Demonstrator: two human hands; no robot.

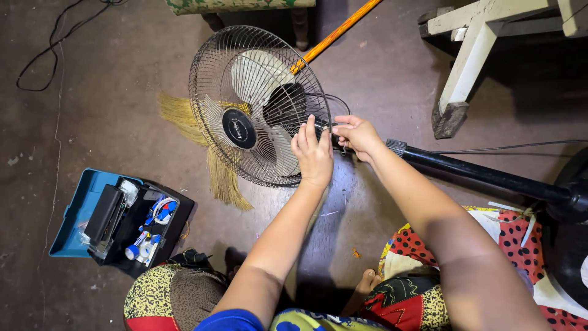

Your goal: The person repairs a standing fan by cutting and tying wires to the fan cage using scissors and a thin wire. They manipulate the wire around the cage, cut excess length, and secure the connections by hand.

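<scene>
A pedestal fan lies on its side on the dark floor. Its round wire cage (245, 86) faces up and left, with pale blades and a black hub cap (239, 127) inside. The black pole (484, 175) runs right to the round base (572, 196). My left hand (313, 156) rests on the lower right rim of the cage, fingers curled over the wires. My right hand (356, 135) grips the back of the fan head, where the motor housing meets the pole; what lies under its fingers is hidden.
An open blue toolbox (79, 211) with a black tray of small tools sits at the lower left. A straw broom (184, 116) with an orange handle lies under the fan. White wooden furniture legs (465, 67) stand at the upper right. A black cable (43, 55) loops at the upper left.
</scene>
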